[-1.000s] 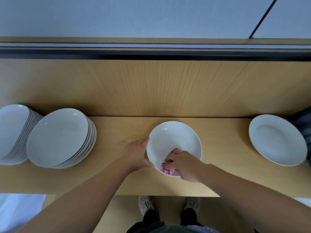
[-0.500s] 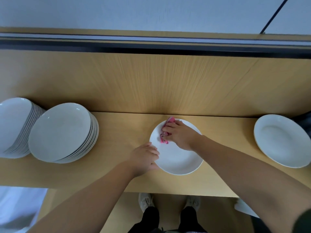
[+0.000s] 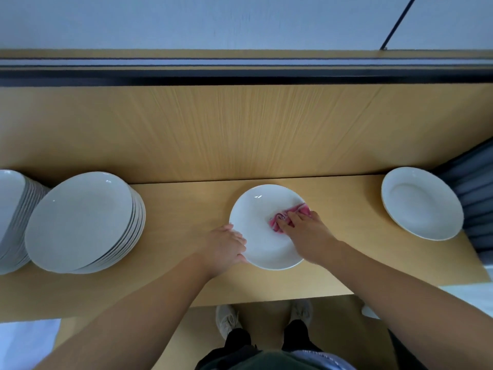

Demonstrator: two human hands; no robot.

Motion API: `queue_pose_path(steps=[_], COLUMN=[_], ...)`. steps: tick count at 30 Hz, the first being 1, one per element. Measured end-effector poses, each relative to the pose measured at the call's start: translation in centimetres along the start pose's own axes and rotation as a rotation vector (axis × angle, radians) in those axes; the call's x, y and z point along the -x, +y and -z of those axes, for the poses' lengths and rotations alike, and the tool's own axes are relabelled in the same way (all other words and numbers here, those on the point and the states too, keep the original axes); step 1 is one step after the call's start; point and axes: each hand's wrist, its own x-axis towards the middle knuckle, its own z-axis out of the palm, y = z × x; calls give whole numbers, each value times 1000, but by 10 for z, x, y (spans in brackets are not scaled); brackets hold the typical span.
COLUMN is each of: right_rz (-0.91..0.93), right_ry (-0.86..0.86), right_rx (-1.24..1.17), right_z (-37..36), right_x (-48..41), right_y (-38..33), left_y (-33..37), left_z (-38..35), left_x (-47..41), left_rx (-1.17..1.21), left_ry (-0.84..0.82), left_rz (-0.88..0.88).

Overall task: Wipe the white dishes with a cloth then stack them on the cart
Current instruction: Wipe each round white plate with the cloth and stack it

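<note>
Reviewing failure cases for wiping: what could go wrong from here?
The left hand grips only the left rim of the plate while the right hand holds the pink cloth down near its right side; the plate could tip or slide toward the front edge of the wooden surface.
The plate stack beside the left forearm looks staggered; a bump might shift it.
The single plate lies close to that surface's right end.

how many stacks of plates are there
2. The far-left stack is cut off by the frame edge; the second stack sits just right of it. More may lie outside the view.
</note>
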Motion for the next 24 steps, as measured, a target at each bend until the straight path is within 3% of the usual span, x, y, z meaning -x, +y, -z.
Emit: queue_pose_path(steps=[9,13,18,24], right_rz=[70,114,129,33], right_ry=[-179,-88,14,151], right_rx=[-128,-195,-495,-710], right_z=[9,10,3,17], right_x=[42,43,48,70], right_y=[-52,-57,-44,1], left_y=[-4,-5,-3,18], left_z=[-4,-7,-6,11], left_x=[-7,-8,-9,-6], left_rx=[-38,-63,-23,25], left_ry=[-50,-44,-1,10], left_rz=[-1,-30,-6,79])
